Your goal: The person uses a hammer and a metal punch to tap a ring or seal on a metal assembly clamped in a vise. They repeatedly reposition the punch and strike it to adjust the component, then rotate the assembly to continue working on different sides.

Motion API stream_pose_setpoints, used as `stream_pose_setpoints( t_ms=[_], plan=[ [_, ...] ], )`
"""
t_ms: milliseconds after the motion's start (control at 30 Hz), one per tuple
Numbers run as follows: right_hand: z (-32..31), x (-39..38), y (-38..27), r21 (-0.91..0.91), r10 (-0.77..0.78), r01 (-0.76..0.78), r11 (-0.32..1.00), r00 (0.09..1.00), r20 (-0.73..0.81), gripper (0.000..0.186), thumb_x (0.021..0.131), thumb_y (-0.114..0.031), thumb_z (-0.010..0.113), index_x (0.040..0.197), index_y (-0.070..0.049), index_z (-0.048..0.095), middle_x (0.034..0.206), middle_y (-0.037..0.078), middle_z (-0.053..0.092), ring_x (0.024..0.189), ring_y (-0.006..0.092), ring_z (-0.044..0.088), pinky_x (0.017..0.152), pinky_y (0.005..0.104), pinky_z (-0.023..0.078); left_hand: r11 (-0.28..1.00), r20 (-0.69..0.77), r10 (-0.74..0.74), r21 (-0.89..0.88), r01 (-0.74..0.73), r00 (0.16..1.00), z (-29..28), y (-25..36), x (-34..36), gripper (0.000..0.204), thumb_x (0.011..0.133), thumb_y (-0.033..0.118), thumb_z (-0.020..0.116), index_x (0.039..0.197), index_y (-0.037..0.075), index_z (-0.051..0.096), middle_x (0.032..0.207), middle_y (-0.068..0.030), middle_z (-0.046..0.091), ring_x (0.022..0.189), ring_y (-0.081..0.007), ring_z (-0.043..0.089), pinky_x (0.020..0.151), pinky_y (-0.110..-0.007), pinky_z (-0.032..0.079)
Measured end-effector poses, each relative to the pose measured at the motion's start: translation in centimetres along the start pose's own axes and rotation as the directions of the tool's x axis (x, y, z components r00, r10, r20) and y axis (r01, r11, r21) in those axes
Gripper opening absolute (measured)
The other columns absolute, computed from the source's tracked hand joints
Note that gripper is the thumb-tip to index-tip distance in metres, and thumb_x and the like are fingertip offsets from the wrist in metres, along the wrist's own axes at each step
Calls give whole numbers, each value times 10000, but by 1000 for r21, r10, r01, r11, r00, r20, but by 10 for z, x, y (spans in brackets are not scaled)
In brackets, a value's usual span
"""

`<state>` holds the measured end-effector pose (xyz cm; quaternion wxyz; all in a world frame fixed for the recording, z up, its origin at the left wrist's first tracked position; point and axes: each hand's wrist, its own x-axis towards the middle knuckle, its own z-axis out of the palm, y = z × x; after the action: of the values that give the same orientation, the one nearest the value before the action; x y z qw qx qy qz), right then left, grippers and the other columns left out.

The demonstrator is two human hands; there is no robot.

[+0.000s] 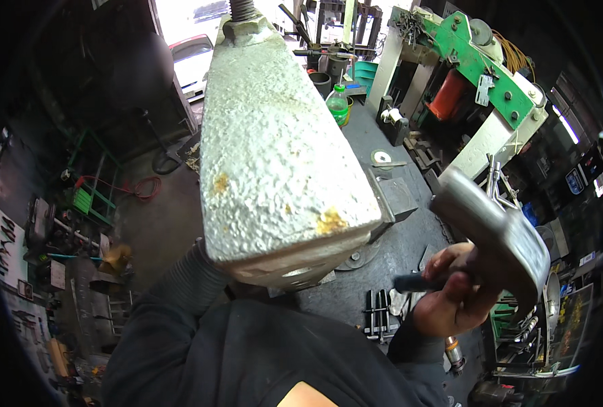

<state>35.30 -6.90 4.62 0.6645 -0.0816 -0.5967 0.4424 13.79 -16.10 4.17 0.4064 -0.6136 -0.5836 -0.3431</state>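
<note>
A big silver-painted cast metal piece [281, 149] with a rough face and rust spots fills the middle of the view, close up. From its far end rises a threaded rod [242, 9]. My left forearm in its grey ribbed cuff [191, 279] reaches up to the casting's near left edge. The left hand itself is hidden behind the casting. At the right, my right hand [454, 298] is closed round a hammer [501, 227], gripping it close to the heavy metal head. Its dark handle end [410, 282] points left over the bench, and the hammer looks blurred.
The dark workbench [362, 146] holds a green-capped bottle [338, 102], a white-centred disc [381, 157], a metal block [398, 199] and several black clamp-like bars [377, 312]. A green and white machine frame [478, 68] stands at right. A red cable [139, 186] lies on the left floor.
</note>
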Motion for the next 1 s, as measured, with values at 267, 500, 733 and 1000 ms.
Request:
stream_pose_setpoints(
  t_ms=[267,500,733,1000],
  plan=[
    [3,14,5,86,246,-266,960,951,188,368,770,-60,634,1120,-1,538,1007,156,599,769,252,611,621,301,490,998,0,23,51,-23,1000,-3,-2,7,299,581,-17,719,863,30,631,714,-48,623,602,-204,542,603,-314,450],
    [3,9,28,-461,-141,539,705,743,655,268,847,-92,588,1092,-1,528,859,111,604,773,225,600,613,303,490,996,-35,66,60,-64,997,5,-7,5,275,574,-17,717,835,19,638,681,-60,609,562,-192,537,554,-317,447],
    [-1,4,16,176,-126,116,978,991,47,320,815,-105,610,1107,-4,528,840,116,580,699,215,574,601,266,469,993,-72,114,-20,-115,991,8,-16,3,262,567,-22,710,818,3,638,661,-67,606,540,-184,537,540,-303,441],
    [-8,-1,23,-208,-15,58,976,979,204,291,897,-147,540,1146,-14,472,879,138,563,706,187,553,564,284,452,996,-45,76,40,-74,996,5,-11,3,271,581,-2,727,837,-1,637,670,-70,601,563,-184,528,548,-291,442]
  ],
)
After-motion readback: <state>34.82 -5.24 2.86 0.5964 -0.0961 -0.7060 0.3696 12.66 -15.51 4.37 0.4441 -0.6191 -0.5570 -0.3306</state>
